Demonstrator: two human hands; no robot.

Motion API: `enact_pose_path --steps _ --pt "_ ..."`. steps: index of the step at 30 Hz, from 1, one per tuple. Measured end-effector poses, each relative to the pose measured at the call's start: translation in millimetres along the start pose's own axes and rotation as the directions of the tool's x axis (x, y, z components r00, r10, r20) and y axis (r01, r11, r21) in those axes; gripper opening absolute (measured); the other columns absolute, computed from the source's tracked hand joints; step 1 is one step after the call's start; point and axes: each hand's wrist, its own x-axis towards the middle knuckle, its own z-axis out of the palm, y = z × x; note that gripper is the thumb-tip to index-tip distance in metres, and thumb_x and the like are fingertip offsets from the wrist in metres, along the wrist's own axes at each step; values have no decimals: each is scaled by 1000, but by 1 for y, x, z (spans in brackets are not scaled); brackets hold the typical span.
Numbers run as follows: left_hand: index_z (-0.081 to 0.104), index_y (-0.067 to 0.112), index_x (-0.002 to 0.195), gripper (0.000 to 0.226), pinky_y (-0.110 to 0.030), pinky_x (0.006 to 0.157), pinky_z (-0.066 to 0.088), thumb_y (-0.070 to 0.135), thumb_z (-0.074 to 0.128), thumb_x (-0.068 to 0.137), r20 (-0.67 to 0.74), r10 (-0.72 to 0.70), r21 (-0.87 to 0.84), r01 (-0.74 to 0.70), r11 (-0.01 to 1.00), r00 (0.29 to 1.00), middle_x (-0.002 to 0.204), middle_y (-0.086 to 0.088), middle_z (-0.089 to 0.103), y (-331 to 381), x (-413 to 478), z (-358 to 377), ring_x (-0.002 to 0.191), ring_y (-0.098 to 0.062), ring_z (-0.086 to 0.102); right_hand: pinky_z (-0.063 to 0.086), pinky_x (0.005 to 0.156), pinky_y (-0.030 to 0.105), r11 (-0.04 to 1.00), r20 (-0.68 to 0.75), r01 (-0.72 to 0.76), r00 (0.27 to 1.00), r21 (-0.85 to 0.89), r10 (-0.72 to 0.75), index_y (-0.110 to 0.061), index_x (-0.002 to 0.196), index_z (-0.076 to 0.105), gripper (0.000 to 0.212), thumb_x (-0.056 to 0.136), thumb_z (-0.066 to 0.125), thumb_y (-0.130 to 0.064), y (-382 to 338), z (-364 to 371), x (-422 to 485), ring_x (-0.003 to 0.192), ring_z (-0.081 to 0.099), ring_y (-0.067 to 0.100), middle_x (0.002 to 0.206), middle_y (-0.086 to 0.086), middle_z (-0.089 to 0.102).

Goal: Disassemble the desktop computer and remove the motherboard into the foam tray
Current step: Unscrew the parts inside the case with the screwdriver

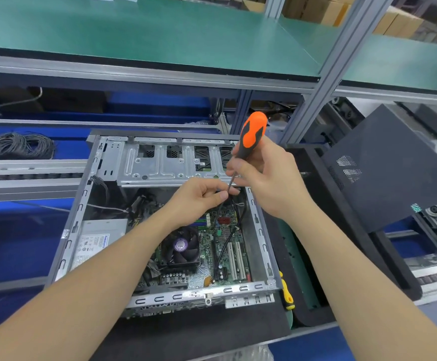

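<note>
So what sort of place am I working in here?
Probably a factory teardown line: a green-matted bench shelf on aluminium framing, conveyor rails alongside, cardboard boxes stacked behind, and an opened computer case being worked on with a screwdriver.

One orange screwdriver, one yellow screwdriver, one computer case, one motherboard, one fan

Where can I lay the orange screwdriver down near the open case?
Bare: the black mat in front of the grey metal computer case, and the green upper shelf. Crowded: right of the case, a yellow-handled screwdriver lies beside the black foam tray; inside, cables cross the green motherboard.
</note>
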Motion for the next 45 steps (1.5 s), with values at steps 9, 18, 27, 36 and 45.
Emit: enact_pose_path --steps 9,18,27,36,45 --pt "75 4 106 26 0 64 36 9 50 108 94 95 127 -106 986 991 73 20 65 2 -6 1 65 19 54 61 94 40 996 365 -84 928 13 73 -14 111 66 14 102 59 -5 -21 -22 2 109 71 15 118 4 73" --pt "74 32 88 26 -14 69 38 28 55 104 78 39 200 -54 978 996 77 20 67 -5 -1 5 69 5 55 29 51 30 606 -97 67 968 -792 -233 -23 69 47 52 93 51 -69 -70 -14 21 60 47 24 57 -3 45" --pt "66 41 129 39 -23 48 27 60 54 97 71 30 -38 -28 999 997 58 9 32 7 5 -17 48 -10 29 25 47 27 689 96 42 995 -723 40 -14 68 39 38 89 66 -30 -86 -12 48 53 35 20 65 2 42" --pt "74 36 98 13 -21 46 20 41 63 95 189 171 -119 -150 982 967 61 14 34 71 19 -49 51 -11 22 50 64 40 726 500 310 864 -614 54 -27 71 53 27 84 76 -27 -96 -40 53 73 55 26 78 -6 54" --pt "69 33 127 29 -23 47 22 42 64 100 365 101 -72 -80 994 926 61 -6 28 76 27 -51 52 -20 19 47 57 31 402 585 488 795 -775 162 -28 62 62 34 78 63 2 -105 -44 54 77 65 23 85 -2 65"
